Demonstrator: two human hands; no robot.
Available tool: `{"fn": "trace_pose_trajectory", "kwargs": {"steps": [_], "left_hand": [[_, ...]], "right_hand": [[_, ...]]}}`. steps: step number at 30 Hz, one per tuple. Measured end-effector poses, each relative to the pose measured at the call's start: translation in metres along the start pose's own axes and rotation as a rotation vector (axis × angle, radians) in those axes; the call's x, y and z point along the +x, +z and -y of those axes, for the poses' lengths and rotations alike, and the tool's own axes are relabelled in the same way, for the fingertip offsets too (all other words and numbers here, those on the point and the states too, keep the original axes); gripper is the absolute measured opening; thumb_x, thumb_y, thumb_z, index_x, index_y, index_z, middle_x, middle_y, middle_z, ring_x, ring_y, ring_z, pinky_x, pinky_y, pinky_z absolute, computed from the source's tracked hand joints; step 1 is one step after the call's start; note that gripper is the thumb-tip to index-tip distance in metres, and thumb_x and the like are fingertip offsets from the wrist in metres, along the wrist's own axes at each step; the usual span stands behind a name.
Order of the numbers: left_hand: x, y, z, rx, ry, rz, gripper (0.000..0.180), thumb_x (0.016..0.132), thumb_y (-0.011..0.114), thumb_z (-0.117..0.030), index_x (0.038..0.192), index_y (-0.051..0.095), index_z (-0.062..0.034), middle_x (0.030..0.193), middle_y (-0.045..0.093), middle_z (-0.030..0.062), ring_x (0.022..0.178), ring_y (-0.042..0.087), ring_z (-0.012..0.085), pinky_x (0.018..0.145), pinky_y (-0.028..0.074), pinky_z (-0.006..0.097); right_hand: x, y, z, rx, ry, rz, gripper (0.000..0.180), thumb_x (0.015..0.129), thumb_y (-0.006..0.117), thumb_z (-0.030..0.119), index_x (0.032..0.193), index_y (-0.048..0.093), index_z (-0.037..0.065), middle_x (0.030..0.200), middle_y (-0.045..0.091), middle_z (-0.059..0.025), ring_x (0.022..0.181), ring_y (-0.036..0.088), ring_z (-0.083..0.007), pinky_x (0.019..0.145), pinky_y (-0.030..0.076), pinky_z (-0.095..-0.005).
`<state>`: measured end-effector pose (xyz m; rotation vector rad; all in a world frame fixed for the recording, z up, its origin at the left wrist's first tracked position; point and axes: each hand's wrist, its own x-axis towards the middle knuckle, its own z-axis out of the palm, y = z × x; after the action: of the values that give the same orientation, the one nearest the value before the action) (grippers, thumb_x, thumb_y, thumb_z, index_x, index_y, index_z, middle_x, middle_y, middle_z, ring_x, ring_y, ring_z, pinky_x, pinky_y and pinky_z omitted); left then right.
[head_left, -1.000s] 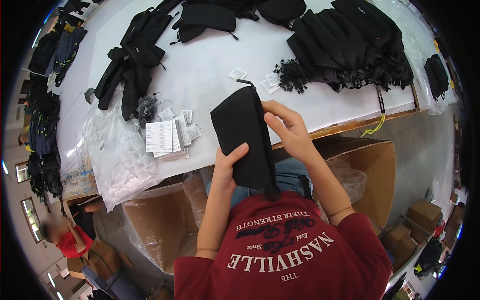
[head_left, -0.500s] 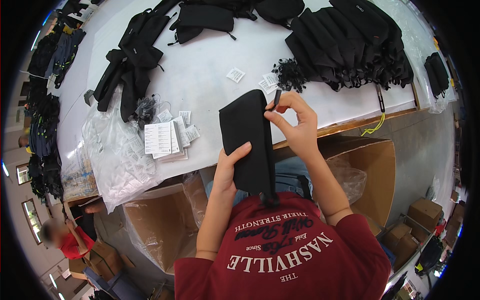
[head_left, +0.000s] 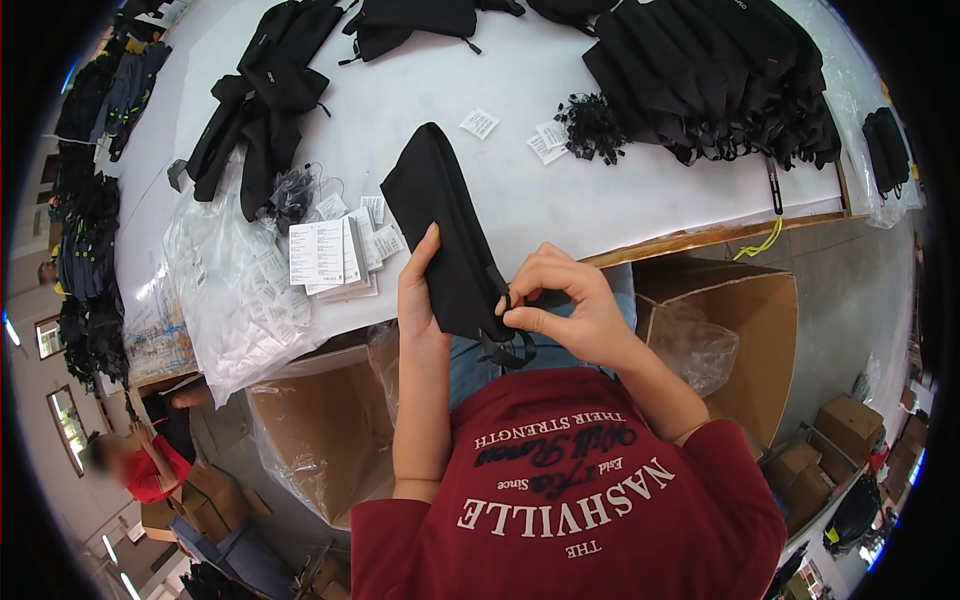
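Observation:
A flat black fabric pouch (head_left: 435,225) is held up in front of my body, its far end tilted to the left. My left hand (head_left: 422,295) is closed on its left side, thumb on top, fingers mostly hidden beneath. Thumb and forefinger of my right hand (head_left: 575,305) pinch a small black zipper pull (head_left: 502,292) at the pouch's right edge, close to its near end. A black strap loop (head_left: 512,352) hangs from that near end.
Black pouches are piled on the white table (head_left: 400,90) at the far right (head_left: 715,85) and far left (head_left: 285,65). Black pulls (head_left: 592,128), white labels (head_left: 480,123), a card stack (head_left: 325,255) and a plastic bag (head_left: 240,290) lie there. Cardboard boxes (head_left: 765,345) stand below the edge.
My right hand has come toward my body along the pouch's edge with the pull, from the far end to the near end. The pouch has shifted left and tilted.

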<state>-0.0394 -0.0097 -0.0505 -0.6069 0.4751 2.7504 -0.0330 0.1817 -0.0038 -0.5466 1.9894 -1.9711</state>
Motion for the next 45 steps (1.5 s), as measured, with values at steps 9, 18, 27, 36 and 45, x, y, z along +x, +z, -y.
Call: {"fn": "trace_pose_trajectory", "kwargs": {"steps": [9, 18, 27, 36, 45], "left_hand": [[-0.002, 0.002, 0.002, 0.034, 0.021, -0.029, 0.024, 0.095, 0.054, -0.021, 0.108, 0.063, -0.0031, 0.095, 0.069, 0.0112, 0.076, 0.069, 0.0214, 0.065, 0.059, 0.034], [-0.018, -0.002, 0.018, 0.410, -0.109, 0.077, 0.052, 0.077, 0.071, -0.010, 0.123, 0.051, 0.0037, 0.106, 0.064, 0.0117, 0.090, 0.065, 0.0187, 0.078, 0.055, 0.029], [-0.010, -0.002, 0.016, 0.186, -0.112, 0.089, 0.039, 0.086, 0.061, -0.017, 0.118, 0.053, 0.0038, 0.104, 0.064, 0.0134, 0.088, 0.066, 0.0206, 0.075, 0.056, 0.030], [0.002, -0.003, 0.008, 0.106, -0.049, -0.077, 0.027, 0.095, 0.052, -0.034, 0.093, 0.057, -0.0070, 0.071, 0.052, 0.0097, 0.057, 0.050, 0.0190, 0.047, 0.044, 0.029], [0.003, -0.010, 0.003, 0.083, -0.002, -0.071, 0.030, 0.095, 0.053, -0.033, 0.101, 0.059, -0.0047, 0.081, 0.061, 0.0134, 0.067, 0.060, 0.0231, 0.053, 0.052, 0.033]], "right_hand": [[-0.004, -0.001, 0.004, -0.054, -0.027, 0.014, 0.012, 0.072, 0.074, 0.004, 0.078, 0.064, 0.004, 0.078, 0.063, -0.0013, 0.081, 0.051, -0.0163, 0.075, 0.041, -0.0284], [0.041, -0.031, 0.013, -0.290, -0.298, -0.449, 0.011, 0.074, 0.074, 0.009, 0.081, 0.066, 0.005, 0.073, 0.058, -0.0012, 0.072, 0.047, -0.0143, 0.065, 0.039, -0.0263], [0.020, -0.004, 0.010, -0.118, -0.109, -0.186, 0.011, 0.077, 0.073, 0.011, 0.079, 0.064, 0.004, 0.070, 0.052, -0.0012, 0.071, 0.045, -0.0140, 0.065, 0.038, -0.0264], [0.002, 0.010, 0.009, -0.033, 0.013, -0.045, 0.011, 0.074, 0.074, 0.008, 0.075, 0.064, 0.004, 0.071, 0.053, -0.0003, 0.071, 0.045, -0.0129, 0.064, 0.037, -0.0247], [-0.003, 0.006, 0.011, -0.042, 0.064, 0.019, 0.009, 0.075, 0.073, 0.007, 0.076, 0.064, 0.004, 0.075, 0.056, -0.0014, 0.075, 0.048, -0.0137, 0.068, 0.039, -0.0257]]}}
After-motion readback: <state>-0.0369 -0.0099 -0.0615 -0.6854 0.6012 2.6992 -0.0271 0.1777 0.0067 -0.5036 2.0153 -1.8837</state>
